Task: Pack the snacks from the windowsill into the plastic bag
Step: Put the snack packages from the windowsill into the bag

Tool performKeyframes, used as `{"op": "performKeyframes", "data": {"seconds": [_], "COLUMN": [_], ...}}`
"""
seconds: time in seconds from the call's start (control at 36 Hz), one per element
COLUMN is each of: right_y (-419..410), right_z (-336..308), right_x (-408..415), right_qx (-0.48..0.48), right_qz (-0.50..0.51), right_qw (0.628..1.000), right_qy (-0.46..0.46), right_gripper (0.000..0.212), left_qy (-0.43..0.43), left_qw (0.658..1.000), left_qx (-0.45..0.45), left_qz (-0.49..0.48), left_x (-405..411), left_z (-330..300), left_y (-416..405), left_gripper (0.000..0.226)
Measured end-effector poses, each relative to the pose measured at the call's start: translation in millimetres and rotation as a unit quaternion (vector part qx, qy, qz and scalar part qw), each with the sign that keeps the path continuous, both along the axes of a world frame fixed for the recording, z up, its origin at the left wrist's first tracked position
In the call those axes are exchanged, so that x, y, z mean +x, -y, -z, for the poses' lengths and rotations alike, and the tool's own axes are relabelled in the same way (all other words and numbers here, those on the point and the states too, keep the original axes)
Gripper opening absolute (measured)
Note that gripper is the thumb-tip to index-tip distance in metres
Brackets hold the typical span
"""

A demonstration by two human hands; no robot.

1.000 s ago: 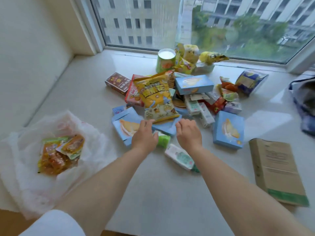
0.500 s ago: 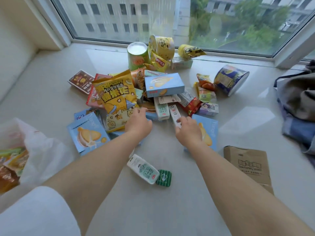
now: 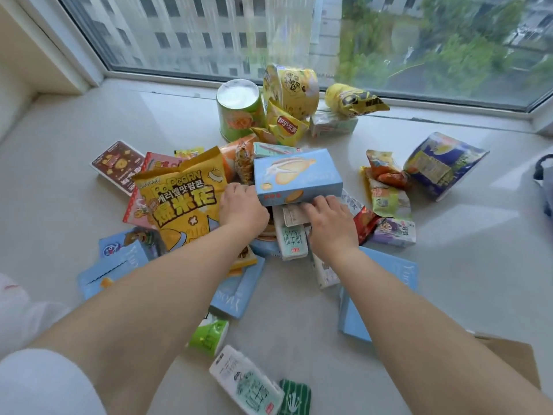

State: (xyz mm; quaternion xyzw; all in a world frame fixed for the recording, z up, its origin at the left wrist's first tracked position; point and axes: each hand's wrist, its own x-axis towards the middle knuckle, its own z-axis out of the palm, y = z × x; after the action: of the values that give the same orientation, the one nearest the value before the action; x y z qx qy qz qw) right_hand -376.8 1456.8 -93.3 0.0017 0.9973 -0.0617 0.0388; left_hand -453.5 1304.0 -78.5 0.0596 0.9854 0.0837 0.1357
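Two bare hands in the snack pile, centre frame: left hand (image 3: 243,208) with fingers curled at the near-left corner of the light blue pastry box (image 3: 296,178), right hand (image 3: 330,226) spread palm-down, fingertips on a small white packet just under that box's near edge; can't tell if either has a firm grip. Counts: blue flat boxes, at least four (the raised one, one near right (image 3: 386,295) under the right forearm, one near centre (image 3: 236,292), one near left (image 3: 113,268) partly hidden); one yellow popcorn bag (image 3: 182,202) left of the left hand; one green cup (image 3: 239,112) far centre, standing upside-down; one yellow cup (image 3: 291,88) on its side beside it; one Lay's chip bag (image 3: 285,125); one blue noodle bowl (image 3: 443,164) tipped over, far right; one brown box (image 3: 118,166) far left; one white-green carton (image 3: 245,384) nearest, touching a small green striped pack (image 3: 294,398); one green jelly cup (image 3: 209,333). Smaller wrapped snacks right of the hands, too jumbled to count. All on a pale glossy windowsill (image 3: 74,214), window (image 3: 299,34) along the far side, buildings and trees outside. Plastic bag (image 3: 18,307) only a white edge at near left, contents not visible. Brown paper bag (image 3: 514,360) near right, partly cut off.
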Motion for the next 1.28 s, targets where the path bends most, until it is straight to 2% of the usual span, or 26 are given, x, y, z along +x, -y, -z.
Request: {"op": "performKeyframes", "data": {"seconds": [0.17, 0.22, 0.28, 0.33, 0.44, 0.56, 0.69, 0.81, 0.86, 0.94, 1.03, 1.17, 1.28], "right_y": [-11.9, -14.4, -18.1, -21.1, -24.3, -23.9, -13.9, -5.9, -6.3, -10.9, -20.0, -30.1, -33.7], "right_z": [11.8, 11.7, 14.2, 17.4, 20.3, 20.6, 6.8, 2.3, 3.3, 0.9, -1.2, -4.0, -0.7], "right_x": [-18.4, -23.7, -26.6, -26.6, -18.8, -10.7, -5.2, -2.7, -2.0, -5.2, -9.6, -16.9, -36.1], "right_qx": [0.028, 0.025, 0.009, -0.008, -0.028, -0.036, -0.153, -0.153, -0.162, -0.238, -0.247, -0.182, -0.078], "right_qz": [0.045, 0.056, 0.065, 0.060, 0.015, -0.013, 0.002, -0.011, 0.019, 0.098, 0.179, 0.178, 0.135], "right_qw": [0.999, 0.998, 0.998, 0.998, 0.999, 0.997, 0.988, 0.988, 0.986, 0.966, 0.952, 0.966, 0.984], "right_qy": [0.005, 0.009, -0.012, -0.027, -0.043, -0.062, 0.000, 0.001, 0.028, 0.016, 0.005, 0.044, 0.086], "right_gripper": [0.058, 0.054, 0.046, 0.040, 0.032, 0.036, 0.036, 0.047, 0.049, 0.033, 0.026, 0.023, 0.034], "left_qy": [0.050, 0.063, 0.040, 0.028, 0.046, 0.054, 0.070, 0.069, 0.079, 0.084, 0.056, 0.018, 0.016], "left_qw": [0.996, 0.993, 0.991, 0.992, 0.996, 0.997, 0.997, 0.985, 0.983, 0.991, 0.992, 0.970, 0.971], "left_qx": [0.058, 0.099, 0.130, 0.119, 0.067, 0.047, 0.009, -0.086, -0.075, 0.029, 0.110, 0.191, 0.177], "left_qz": [0.055, 0.030, -0.014, -0.044, -0.038, -0.038, 0.028, 0.130, 0.147, 0.095, 0.010, -0.151, -0.160], "left_x": [-17.7, -19.7, -22.1, -26.7, -39.2, -36.8, -16.9, -7.3, -5.6, -7.9, -18.6, -44.0, -60.1], "left_z": [9.6, 13.2, 16.5, 17.4, 19.1, 23.4, 19.9, 20.6, 21.3, 13.6, 7.6, 6.8, 12.3], "left_y": [-20.4, -24.0, -25.2, -25.2, -22.3, -18.7, -19.0, -17.4, -14.2, -7.9, -5.7, -9.8, -19.5], "left_gripper": [0.053, 0.053, 0.050, 0.058, 0.079, 0.053, 0.009, 0.009, 0.015, 0.021, 0.025, 0.047, 0.047]}}
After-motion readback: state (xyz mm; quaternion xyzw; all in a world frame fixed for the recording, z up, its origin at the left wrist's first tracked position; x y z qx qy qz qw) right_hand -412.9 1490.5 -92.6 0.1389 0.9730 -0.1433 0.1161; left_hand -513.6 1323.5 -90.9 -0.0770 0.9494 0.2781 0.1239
